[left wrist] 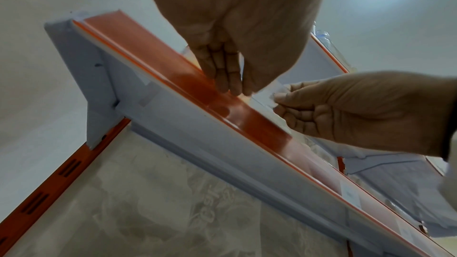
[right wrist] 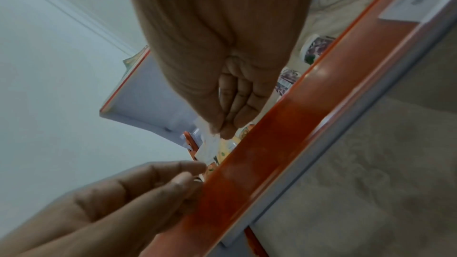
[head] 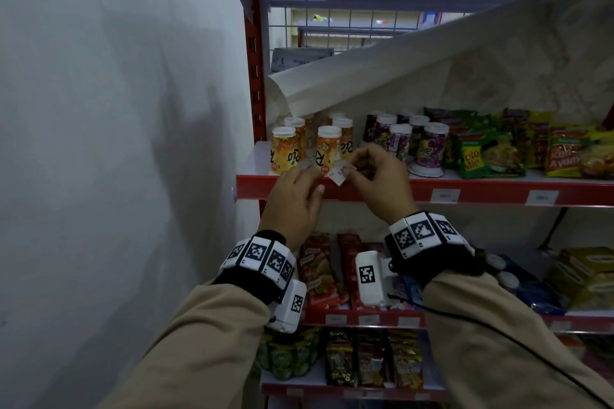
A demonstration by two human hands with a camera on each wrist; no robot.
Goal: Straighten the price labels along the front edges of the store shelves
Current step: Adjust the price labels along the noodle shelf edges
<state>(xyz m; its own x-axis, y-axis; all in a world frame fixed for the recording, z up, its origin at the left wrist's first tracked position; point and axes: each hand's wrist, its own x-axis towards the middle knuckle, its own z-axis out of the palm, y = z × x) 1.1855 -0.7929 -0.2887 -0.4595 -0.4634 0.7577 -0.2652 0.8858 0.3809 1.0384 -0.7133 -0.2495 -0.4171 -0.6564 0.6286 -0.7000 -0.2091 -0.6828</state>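
The loose price label [head: 339, 173] could slip or crease if the pinch shifts while it is fed back into the red shelf edge [head: 398, 191]. The right hand [head: 375, 176] pinches it just above that edge near the shelf's left end; the left hand [head: 295, 196] rests relaxed fingers [left wrist: 222, 77] on the strip beside it.

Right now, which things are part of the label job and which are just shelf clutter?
Job:
- loose price label, pinched by right hand
- red shelf-edge strip, left hand touching it
- seated labels farther right

Clutter:
- orange tea cups
- purple cups
- noodle packs
- white backing sheet
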